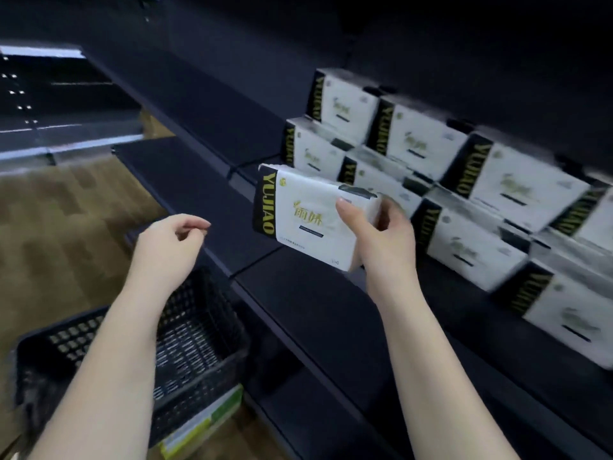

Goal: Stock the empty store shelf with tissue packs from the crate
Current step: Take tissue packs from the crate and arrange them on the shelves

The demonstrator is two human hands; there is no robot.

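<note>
Above the front edge of the dark shelf (298, 293), a tissue pack (308, 215) is gripped by the right hand (381, 234) just beside the stacked packs (464, 194), while the left hand (169, 244), loosely curled and empty, hovers above the black crate (199, 343).

shelf (185, 180) bare left of stacked tissue packs (471, 180); packs block right side; crate (199, 330) below edge.
</note>
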